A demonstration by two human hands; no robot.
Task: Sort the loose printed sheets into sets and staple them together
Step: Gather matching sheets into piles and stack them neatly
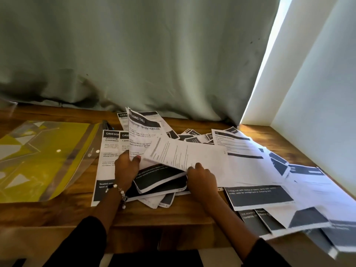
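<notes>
Loose printed sheets with black header and footer bands lie scattered over the wooden desk (pixel 57 209). My left hand (pixel 126 166) pinches the lower edge of one sheet headed "DRESSING TABLE" (pixel 143 132), which stands lifted and curled. My right hand (pixel 201 178) grips the near edge of a small sheaf of white pages (pixel 183 153), raised off the pile. Beneath both hands lies a thicker stack with black footers (pixel 158 182). Two "DRESS..." sheets (pixel 107 151) lie flat at the left. A dark object, perhaps the stapler (pixel 107 125), peeks out behind them.
A yellow clear plastic folder (pixel 38 160) lies open on the desk's left. More sheets spread right to the desk edge (pixel 289 189), some overhanging. A grey-green curtain (pixel 134 54) hangs behind; a white wall (pixel 317 103) bounds the right.
</notes>
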